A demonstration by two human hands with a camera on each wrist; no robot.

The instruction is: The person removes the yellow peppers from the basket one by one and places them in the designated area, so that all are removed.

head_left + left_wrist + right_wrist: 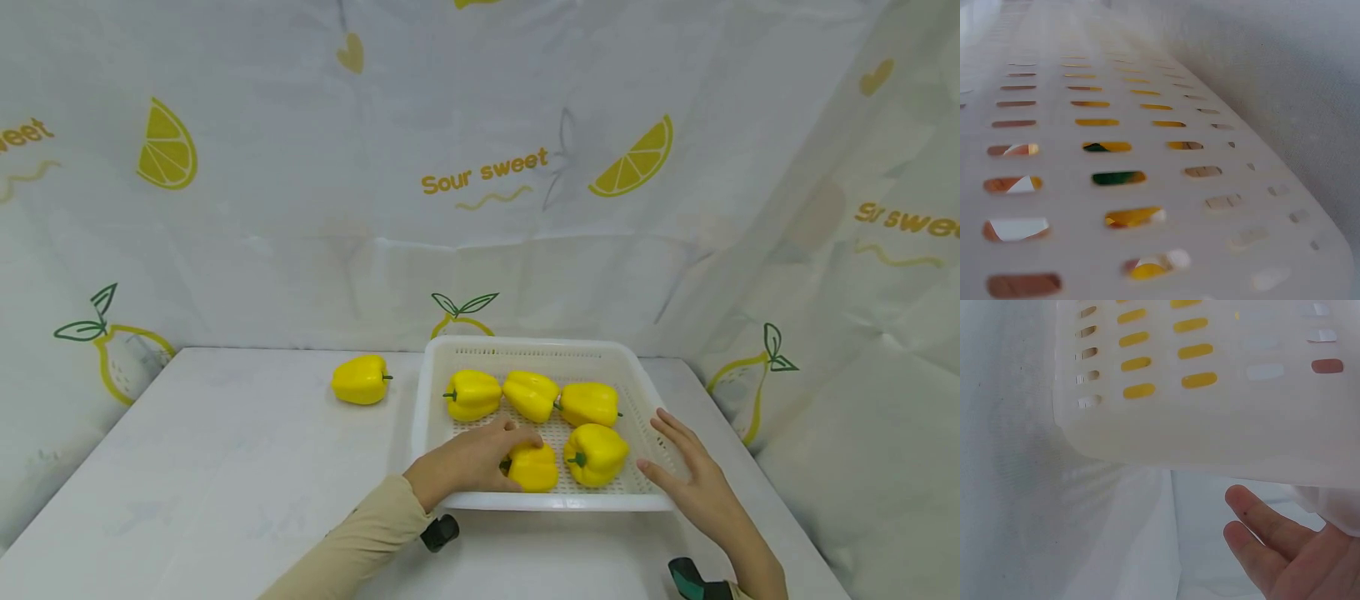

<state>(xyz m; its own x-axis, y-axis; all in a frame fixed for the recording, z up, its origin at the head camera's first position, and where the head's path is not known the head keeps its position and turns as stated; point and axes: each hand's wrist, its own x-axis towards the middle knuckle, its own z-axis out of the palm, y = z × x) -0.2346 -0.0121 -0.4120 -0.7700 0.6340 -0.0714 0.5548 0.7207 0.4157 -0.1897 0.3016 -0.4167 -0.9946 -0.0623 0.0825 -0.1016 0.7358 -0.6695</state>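
A white perforated plastic basket [555, 502] stands on the table with several yellow bell peppers in it. At its near left, my left hand [472, 457] reaches over the front rim and grips a yellow bell pepper [537, 468] between thumb and fingers. My right hand [701, 482] is at the basket's right side, its fingers spread and mostly straight; fingers [1269, 522] show beside the rim in the right wrist view. In the left wrist view the slotted basket wall [1060, 200] hides most of the left hand; skin, yellow and green show through the slots.
Another yellow bell pepper [362, 380] lies on the white table [225, 467], left of the basket. Inside the basket, a pepper [597, 455] sits right of the gripped one, with 3 more along the back. A lemon-print curtain [300, 250] hangs behind and beside the table.
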